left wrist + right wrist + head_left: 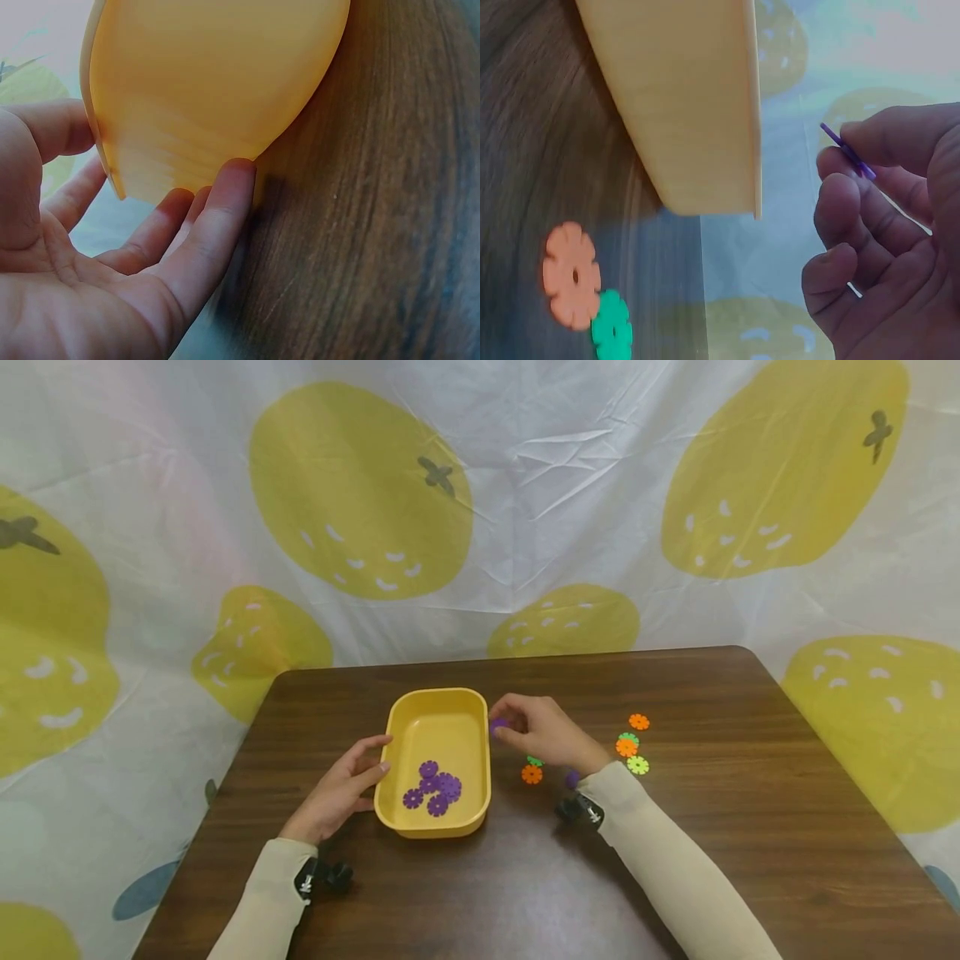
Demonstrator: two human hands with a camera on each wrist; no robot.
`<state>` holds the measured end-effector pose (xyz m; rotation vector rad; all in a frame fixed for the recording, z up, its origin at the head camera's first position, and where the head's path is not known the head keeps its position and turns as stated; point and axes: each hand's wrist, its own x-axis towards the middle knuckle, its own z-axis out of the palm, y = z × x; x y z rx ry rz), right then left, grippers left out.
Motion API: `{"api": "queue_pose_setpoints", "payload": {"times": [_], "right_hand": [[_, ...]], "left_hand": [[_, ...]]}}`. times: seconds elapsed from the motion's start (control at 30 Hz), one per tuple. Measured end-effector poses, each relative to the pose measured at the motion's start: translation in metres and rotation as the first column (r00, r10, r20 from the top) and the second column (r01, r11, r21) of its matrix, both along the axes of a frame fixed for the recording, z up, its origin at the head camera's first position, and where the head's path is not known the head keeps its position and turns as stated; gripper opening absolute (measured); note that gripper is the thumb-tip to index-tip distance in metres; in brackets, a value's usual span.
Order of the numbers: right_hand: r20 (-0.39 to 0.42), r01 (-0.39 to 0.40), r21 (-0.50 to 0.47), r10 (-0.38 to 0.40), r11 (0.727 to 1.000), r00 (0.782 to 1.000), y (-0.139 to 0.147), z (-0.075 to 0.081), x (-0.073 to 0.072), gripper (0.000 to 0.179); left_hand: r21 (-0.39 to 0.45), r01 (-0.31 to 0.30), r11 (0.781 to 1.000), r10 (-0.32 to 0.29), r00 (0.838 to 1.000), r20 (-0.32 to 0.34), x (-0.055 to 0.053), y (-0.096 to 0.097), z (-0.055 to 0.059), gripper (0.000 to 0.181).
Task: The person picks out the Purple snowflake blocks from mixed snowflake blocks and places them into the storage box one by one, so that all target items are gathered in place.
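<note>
A yellow plastic bin (442, 735) stands on the table with several purple snowflake discs (437, 804) lying toward its near end. My left hand (337, 797) holds the bin's left side; in the left wrist view the thumb is at the rim and fingertips (236, 176) touch the outer wall. Just beyond the bin's right rim, my right hand (551, 733) pinches one purple snowflake disc (847, 152) between thumb and forefinger. That disc is seen edge-on in the right wrist view, above rim height and apart from the bin.
Beneath the right hand lie an orange disc (532, 774) and a partly covered green disc (535, 760). Another purple disc (573, 778) shows beside the right wrist. Farther right are several orange, green and yellow-green discs (637, 765). A fruit-print cloth (525, 527) hangs behind the table.
</note>
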<state>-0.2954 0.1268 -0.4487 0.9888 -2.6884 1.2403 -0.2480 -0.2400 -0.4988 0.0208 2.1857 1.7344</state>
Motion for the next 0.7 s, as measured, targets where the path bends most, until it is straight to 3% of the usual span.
{"api": "queue_pose_setpoints", "payload": {"times": [0.27, 0.7], "right_hand": [[0.003, -0.029, -0.122, 0.03, 0.992, 1.0, -0.018, 0.002, 0.001, 0.015], [-0.022, -0.065, -0.106, 0.063, 0.992, 0.998, -0.045, 0.002, -0.004, 0.017]], "left_hand": [[-0.001, 0.002, 1.0, -0.002, 1.0, 0.0, 0.0, 0.0, 0.001, 0.052], [0.002, 0.006, 1.0, -0.006, 1.0, -0.004, 0.001, 0.0, 0.002, 0.052]]}}
